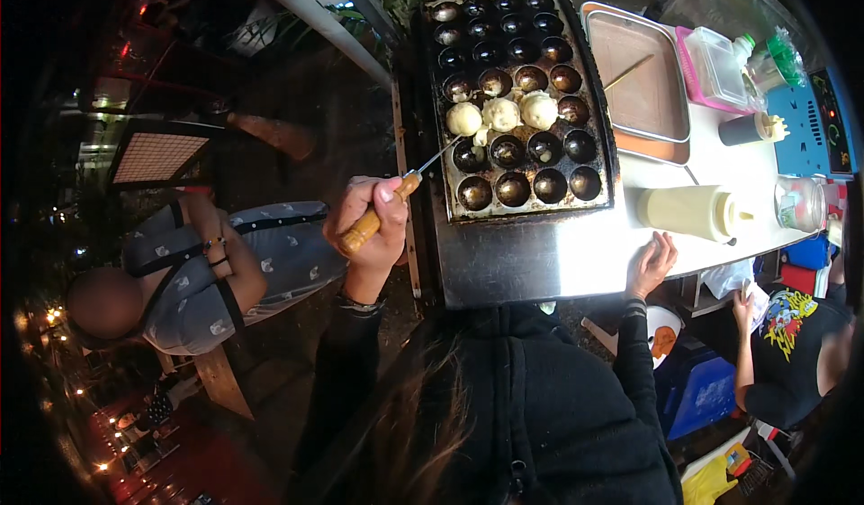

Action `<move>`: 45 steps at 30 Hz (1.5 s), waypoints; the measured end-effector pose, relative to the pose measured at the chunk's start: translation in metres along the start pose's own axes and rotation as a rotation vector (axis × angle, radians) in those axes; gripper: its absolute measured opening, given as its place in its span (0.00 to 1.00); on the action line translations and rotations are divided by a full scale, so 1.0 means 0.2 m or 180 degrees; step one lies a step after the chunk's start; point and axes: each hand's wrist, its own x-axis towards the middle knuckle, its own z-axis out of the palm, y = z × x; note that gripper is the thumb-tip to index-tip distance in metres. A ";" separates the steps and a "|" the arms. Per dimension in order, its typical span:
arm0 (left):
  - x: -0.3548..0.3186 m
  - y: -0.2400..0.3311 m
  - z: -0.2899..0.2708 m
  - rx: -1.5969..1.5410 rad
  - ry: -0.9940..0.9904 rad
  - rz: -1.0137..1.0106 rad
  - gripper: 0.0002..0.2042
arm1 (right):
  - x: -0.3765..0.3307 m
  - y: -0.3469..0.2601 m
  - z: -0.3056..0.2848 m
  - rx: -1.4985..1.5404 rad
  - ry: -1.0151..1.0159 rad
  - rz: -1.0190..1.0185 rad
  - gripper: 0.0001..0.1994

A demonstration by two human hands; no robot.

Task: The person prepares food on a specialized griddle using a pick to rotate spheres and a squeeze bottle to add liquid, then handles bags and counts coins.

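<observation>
Printing in yellow and red was noted on the dark shirt [781, 365] of a seated person [744, 361] at lower right. On the counter [504, 266], a squeeze bottle [686, 212] was found just beside the right hand [652, 266], which was loosely spread with nothing seen in its grasp, and a shallow tray [630, 41] was placed beside the moulded pan [532, 208]. A wooden-handled pick [410, 184] was gripped in the left hand [382, 221], its tip directed at three pale balls [501, 115] seated in the pan, beyond and right of that hand.
</observation>
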 end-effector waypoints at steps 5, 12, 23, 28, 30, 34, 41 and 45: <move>0.02 0.00 0.01 0.0342 -0.0189 0.0937 0.02 | 0.00 0.00 -0.01 -0.0056 0.0022 -0.0014 0.10; 0.04 0.02 0.00 0.0394 -0.0020 0.0988 0.02 | 0.00 -0.03 -0.02 0.0001 0.0029 0.0099 0.10; 0.05 0.03 -0.03 0.0274 0.0126 0.0696 0.05 | -0.01 -0.06 -0.05 0.0023 0.0003 0.0197 0.09; 0.04 0.04 -0.03 -0.0033 0.0179 0.0604 0.06 | 0.00 -0.05 -0.05 -0.0031 0.0002 0.0121 0.10; 0.04 0.00 -0.01 0.0133 0.0048 0.1029 0.05 | -0.01 -0.05 -0.05 -0.0029 -0.0010 0.0133 0.10; 0.03 0.01 0.01 0.0354 -0.0328 0.1002 0.04 | -0.01 -0.05 -0.05 -0.0054 -0.0011 0.0153 0.10; 0.08 0.13 0.06 0.0083 -0.0348 0.0461 0.10 | -0.01 -0.07 -0.06 0.0031 0.0003 0.0193 0.10; 0.06 0.12 0.11 0.0104 -0.0334 0.0076 0.04 | 0.00 -0.08 -0.07 0.0061 0.0004 0.0213 0.10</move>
